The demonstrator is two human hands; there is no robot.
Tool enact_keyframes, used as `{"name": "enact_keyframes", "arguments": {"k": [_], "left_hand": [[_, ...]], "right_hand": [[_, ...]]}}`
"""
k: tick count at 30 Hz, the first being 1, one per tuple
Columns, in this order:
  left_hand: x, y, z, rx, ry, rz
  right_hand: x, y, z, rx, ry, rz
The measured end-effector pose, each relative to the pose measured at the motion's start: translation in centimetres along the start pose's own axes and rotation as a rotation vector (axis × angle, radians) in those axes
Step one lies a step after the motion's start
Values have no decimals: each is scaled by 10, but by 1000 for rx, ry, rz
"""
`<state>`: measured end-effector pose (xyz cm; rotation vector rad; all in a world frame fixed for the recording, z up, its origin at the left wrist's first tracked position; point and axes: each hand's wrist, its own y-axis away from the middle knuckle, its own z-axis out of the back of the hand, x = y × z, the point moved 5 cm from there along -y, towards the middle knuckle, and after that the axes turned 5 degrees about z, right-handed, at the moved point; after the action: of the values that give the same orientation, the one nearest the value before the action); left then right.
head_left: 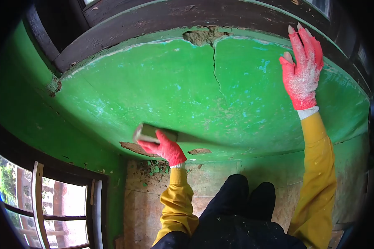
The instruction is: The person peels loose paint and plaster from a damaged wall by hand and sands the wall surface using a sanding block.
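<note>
A pinkish-red glove covers my left hand [166, 148], its fingers wrapped round a grey-brown block [150, 133]. The block rests against the lower left part of the green wall [162, 91], above a patch of bare plaster. My right hand [304, 68], in a dusty red glove with bare fingertips showing, lies spread near the wall's upper right edge, by the dark wooden frame [253, 16]. It holds nothing. The left hand and block are slightly blurred.
A crack [215, 68] runs down from a broken plaster hole [201, 36] at the wall's top. Paint flakes [153, 168] lie below the left hand. A barred window [62, 199] is at lower left. My dark-clothed knees [234, 191] are at bottom centre.
</note>
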<state>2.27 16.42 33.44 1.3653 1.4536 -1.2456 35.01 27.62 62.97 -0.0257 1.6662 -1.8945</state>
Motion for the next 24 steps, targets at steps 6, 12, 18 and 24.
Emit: {"name": "enact_keyframes", "arguments": {"k": [6,12,18,24], "left_hand": [[57,22,10,-47,-2,398],[74,22,18,-74,30,302],[287,53,58,74,117,997],[59,12,11,-30,142,430]], "right_hand": [[4,-3,4,-27,-6,46],[5,2,-1,-72,149,79],[-3,13,-2,-123,122,145],[3,13,0,-143,83,141]]}}
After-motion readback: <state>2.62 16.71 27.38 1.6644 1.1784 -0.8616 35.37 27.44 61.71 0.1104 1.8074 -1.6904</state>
